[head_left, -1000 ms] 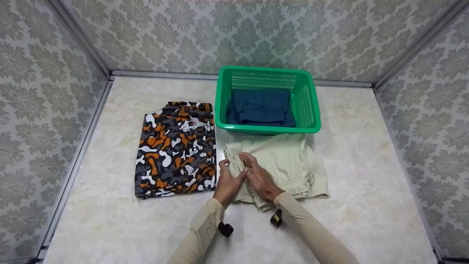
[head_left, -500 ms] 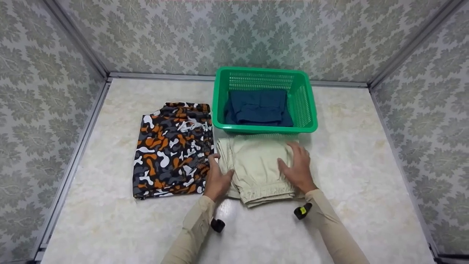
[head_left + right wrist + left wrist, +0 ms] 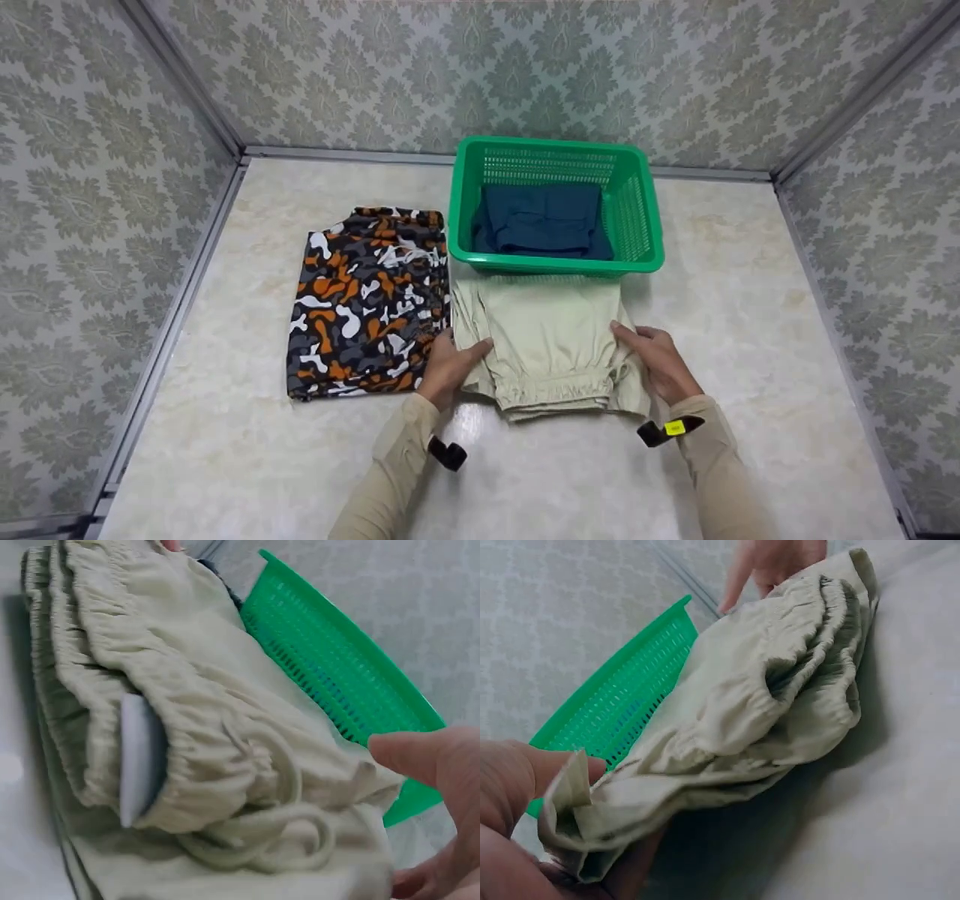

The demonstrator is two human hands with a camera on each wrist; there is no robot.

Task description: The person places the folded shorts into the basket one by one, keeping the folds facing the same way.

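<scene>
Folded beige pants (image 3: 551, 330) with a gathered elastic waistband lie in front of the green basket (image 3: 652, 259). My left hand (image 3: 448, 367) grips their left edge, thumb on top; in the left wrist view the fingers go beneath the fold. At the opposite edge my right hand (image 3: 664, 364) holds the cloth, its thumb (image 3: 409, 754) over the top and the other fingers partly hidden under it. A drawstring (image 3: 300, 832) and a white label (image 3: 139, 757) at the waistband show in the right wrist view.
Dark blue folded clothing (image 3: 544, 217) lies inside the basket. Left of the beige pants are folded pants with an orange, black and white camouflage pattern (image 3: 360, 315), close to my left hand. Patterned walls (image 3: 510, 67) enclose the pale tabletop (image 3: 750, 300) at back and sides.
Both hands were together at the beige pants' left side; the right hand has since moved across to the right edge. The pants' right part is now tucked in, leaving a narrower fold.
</scene>
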